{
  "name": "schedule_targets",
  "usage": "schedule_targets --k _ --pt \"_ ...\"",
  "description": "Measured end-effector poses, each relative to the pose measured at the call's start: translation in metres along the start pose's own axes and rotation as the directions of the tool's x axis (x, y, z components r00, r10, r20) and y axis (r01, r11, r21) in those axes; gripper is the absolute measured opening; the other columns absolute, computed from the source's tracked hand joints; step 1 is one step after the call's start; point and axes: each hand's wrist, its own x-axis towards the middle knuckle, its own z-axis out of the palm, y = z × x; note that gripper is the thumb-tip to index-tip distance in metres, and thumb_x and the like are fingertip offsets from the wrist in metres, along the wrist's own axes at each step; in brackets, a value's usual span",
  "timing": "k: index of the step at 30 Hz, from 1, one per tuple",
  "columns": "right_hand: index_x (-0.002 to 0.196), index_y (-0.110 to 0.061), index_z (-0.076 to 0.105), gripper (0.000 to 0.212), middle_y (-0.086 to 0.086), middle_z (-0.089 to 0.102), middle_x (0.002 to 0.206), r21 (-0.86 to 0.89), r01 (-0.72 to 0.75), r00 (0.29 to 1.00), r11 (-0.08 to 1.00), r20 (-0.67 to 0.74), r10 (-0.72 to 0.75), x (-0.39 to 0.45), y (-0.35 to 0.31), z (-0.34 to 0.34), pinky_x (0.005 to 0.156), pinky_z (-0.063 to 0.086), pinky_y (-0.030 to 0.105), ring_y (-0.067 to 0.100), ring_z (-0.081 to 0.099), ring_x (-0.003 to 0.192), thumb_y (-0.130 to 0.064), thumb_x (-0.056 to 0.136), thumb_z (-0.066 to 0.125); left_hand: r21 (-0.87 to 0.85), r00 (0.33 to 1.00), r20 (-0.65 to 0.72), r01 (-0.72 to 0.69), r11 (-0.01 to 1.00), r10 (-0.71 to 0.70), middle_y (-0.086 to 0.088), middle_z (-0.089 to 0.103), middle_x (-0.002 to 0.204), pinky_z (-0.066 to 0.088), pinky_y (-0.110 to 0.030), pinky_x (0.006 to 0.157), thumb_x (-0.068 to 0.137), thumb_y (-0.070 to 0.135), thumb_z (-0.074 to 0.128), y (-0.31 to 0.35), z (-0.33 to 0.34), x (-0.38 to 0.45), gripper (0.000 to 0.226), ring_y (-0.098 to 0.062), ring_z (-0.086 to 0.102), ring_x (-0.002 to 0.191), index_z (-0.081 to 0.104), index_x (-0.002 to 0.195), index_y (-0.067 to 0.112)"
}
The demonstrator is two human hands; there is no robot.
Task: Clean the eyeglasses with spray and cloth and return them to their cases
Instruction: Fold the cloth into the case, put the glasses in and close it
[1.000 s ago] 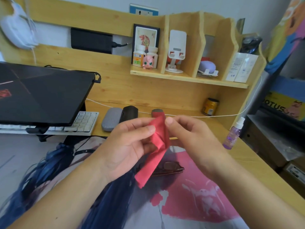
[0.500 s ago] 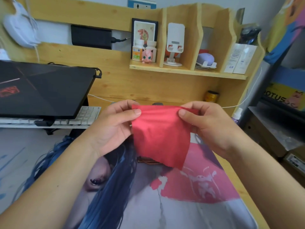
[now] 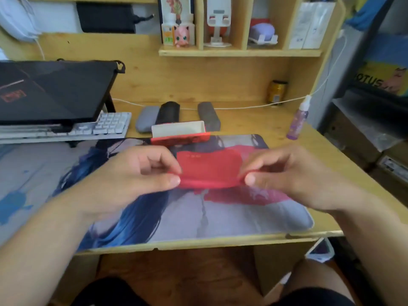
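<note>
- Above the printed desk mat [image 3: 220,217], the red cloth [image 3: 208,171] is stretched flat, its long axis running left to right.
- Left hand [image 3: 136,173] pinches the cloth's left edge with curled fingers [image 3: 171,180]; right hand [image 3: 293,175] pinches the right edge.
- One red case [image 3: 180,134] lies open behind the cloth; three closed cases sit behind it: grey [image 3: 146,121], black [image 3: 168,112], dark grey [image 3: 208,115].
- One purple spray bottle [image 3: 299,121] stands at the right on the counter [image 3: 254,122].
- "OTUS" reads on a box [image 3: 382,78] at far right.

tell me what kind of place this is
Most likely a home study desk in a bedroom or dorm: a wooden desk with a built-in shelf, a closed laptop over a keyboard, and a printed desk mat.
</note>
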Motion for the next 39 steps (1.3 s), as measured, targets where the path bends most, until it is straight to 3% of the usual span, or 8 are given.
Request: schedule_targets --k 4,8,16,21,29,33,36,39 --pt "0.090 -0.013 0.080 0.007 0.000 0.074 0.091 -0.128 -0.128 0.975 0.983 0.167 0.149 -0.035 0.028 0.019 0.076 0.049 0.019 0.009 0.068 0.083 -0.016 0.088 0.074 0.302 0.974 0.195 0.057 0.951 -0.120 -0.006 0.072 0.089 0.054 -0.046 0.081 0.084 0.035 0.078 -0.024 0.025 -0.022 0.009 -0.030 0.067 0.087 0.073 0.089 0.029" --pt "0.090 -0.011 0.080 0.012 -0.002 0.075 0.086 -0.051 -0.140 0.980 0.989 0.136 0.146 -0.035 0.018 0.012 0.074 0.046 0.016 0.004 0.065 0.078 -0.018 0.087 0.071 0.273 0.960 0.215 0.118 0.955 -0.181 -0.002 0.074 0.087 0.054 -0.028 0.077 0.089 0.019 0.074 -0.007 0.022 -0.021 0.011 -0.018 0.070 0.083 0.071 0.087 0.030" --pt "0.083 -0.015 0.078 0.010 0.000 0.064 0.069 -0.136 -0.353 0.930 0.926 -0.159 0.331 0.013 0.038 0.016 0.062 0.048 0.024 0.006 0.056 0.061 -0.016 0.091 0.073 0.499 0.943 -0.256 0.317 0.807 -0.212 0.002 0.067 0.071 0.039 -0.027 0.060 0.094 0.031 0.066 -0.012 0.035 0.010 0.024 -0.004 0.053 0.059 0.069 0.074 0.018" --pt "0.072 -0.024 0.070 0.019 -0.012 0.062 0.056 -0.368 -0.394 0.911 0.842 -0.280 0.304 0.035 0.048 0.022 0.056 0.041 0.023 -0.002 0.052 0.048 -0.026 0.091 0.071 0.568 0.931 -0.270 0.361 0.740 -0.247 0.002 0.065 0.065 0.042 -0.030 0.060 0.089 0.030 0.067 -0.027 0.035 0.025 0.025 -0.016 0.061 0.065 0.067 0.069 0.016" --pt "0.084 -0.027 0.070 0.005 -0.011 0.068 0.077 -0.540 -0.401 0.915 0.740 -0.278 0.293 0.043 0.048 0.026 0.058 0.037 0.013 -0.002 0.058 0.071 -0.027 0.087 0.074 0.624 0.925 -0.283 0.378 0.684 -0.253 0.010 0.061 0.077 0.038 -0.030 0.061 0.089 0.033 0.069 -0.036 0.031 0.028 0.015 -0.006 0.056 0.070 0.058 0.082 0.028" --pt "0.088 -0.027 0.063 0.016 -0.012 0.061 0.079 -0.510 -0.359 0.923 0.782 -0.317 0.217 0.041 0.051 0.024 0.066 0.042 0.022 0.006 0.056 0.075 -0.031 0.084 0.078 0.602 0.961 -0.272 0.206 0.772 -0.045 0.011 0.052 0.094 0.037 -0.020 0.069 0.088 0.035 0.069 -0.029 0.034 0.017 0.017 0.000 0.051 0.084 0.053 0.093 0.034" --pt "0.087 -0.025 0.060 0.027 -0.015 0.057 0.080 -0.322 -0.243 0.970 0.915 -0.096 0.224 0.026 0.039 0.018 0.067 0.042 0.022 0.001 0.051 0.071 -0.034 0.079 0.083 0.646 0.999 -0.032 0.016 0.763 0.006 0.016 0.053 0.092 0.035 -0.016 0.074 0.082 0.046 0.071 -0.021 0.039 0.007 0.019 0.002 0.050 0.094 0.058 0.088 0.035" --pt "0.094 -0.031 0.060 0.030 -0.023 0.051 0.091 -0.482 -0.131 0.952 0.866 0.182 0.245 0.013 0.031 0.019 0.073 0.039 0.014 0.000 0.050 0.085 -0.038 0.077 0.084 0.742 0.989 0.141 -0.071 0.667 -0.051 0.021 0.051 0.098 0.037 -0.016 0.082 0.079 0.060 0.070 -0.024 0.039 0.002 0.029 0.003 0.046 0.101 0.055 0.093 0.039"
